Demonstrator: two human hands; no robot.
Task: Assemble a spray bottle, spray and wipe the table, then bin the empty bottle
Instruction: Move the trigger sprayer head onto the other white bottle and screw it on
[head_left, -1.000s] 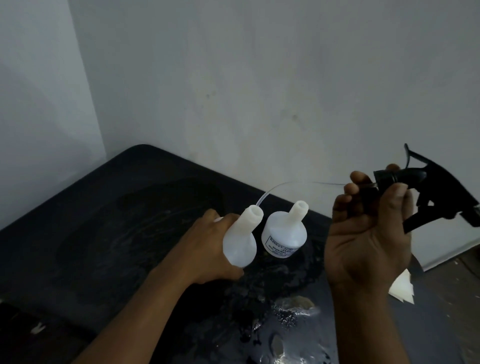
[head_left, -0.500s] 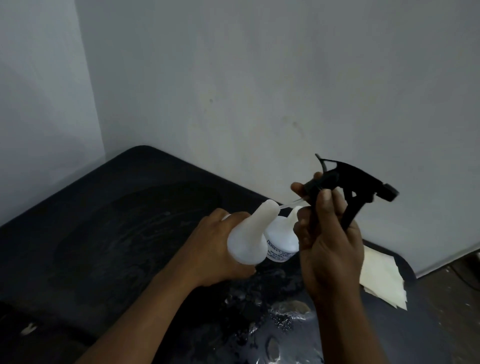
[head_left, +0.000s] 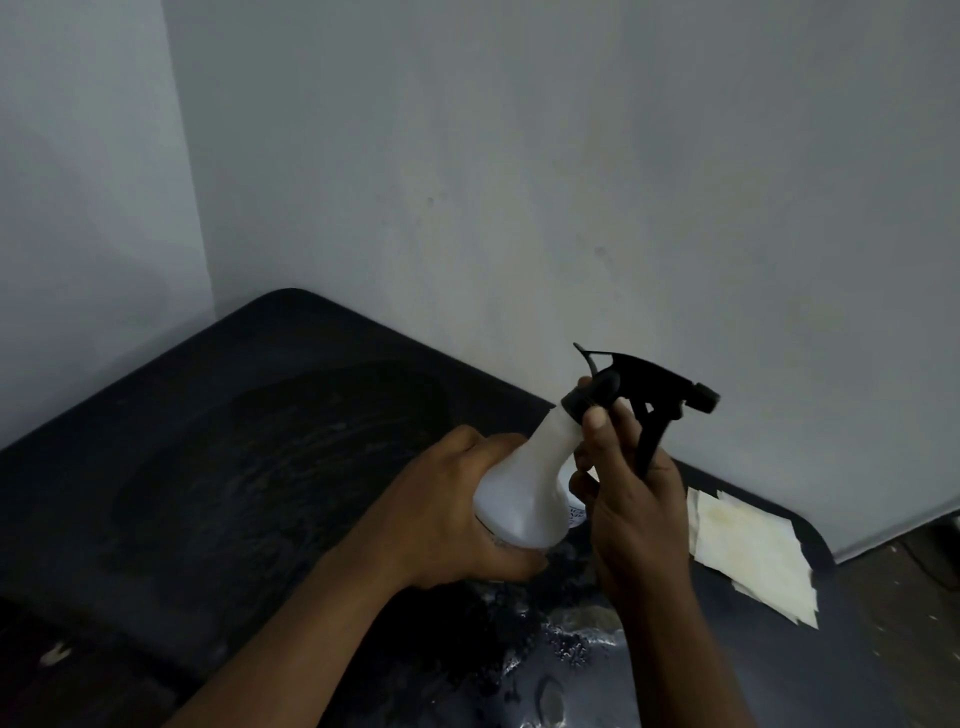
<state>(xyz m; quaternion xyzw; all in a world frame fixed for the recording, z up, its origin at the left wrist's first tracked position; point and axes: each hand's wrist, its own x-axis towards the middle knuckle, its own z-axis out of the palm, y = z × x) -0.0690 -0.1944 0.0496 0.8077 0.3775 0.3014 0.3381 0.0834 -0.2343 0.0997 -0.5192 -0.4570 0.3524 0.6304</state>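
Note:
My left hand (head_left: 452, 509) grips the body of a white plastic bottle (head_left: 524, 493), tilted with its neck up and to the right. A black trigger spray head (head_left: 649, 400) sits on that neck, its collar pinched by the fingers of my right hand (head_left: 628, 499). The dip tube is out of sight. A second white bottle (head_left: 571, 506) with a printed label stands behind my hands, mostly hidden. Both hands hover over the dark table (head_left: 218, 415).
A stack of pale yellow paper wipes (head_left: 753, 556) lies on the table's right end. Wet shiny patches (head_left: 576, 644) show on the near tabletop. White walls meet at a corner behind the table. Floor shows at the far right (head_left: 914, 597).
My right hand brought the spray head leftward from the far right, fed the tube into the bottle, and the head now sits on the neck. The left hand kept holding the bottle.

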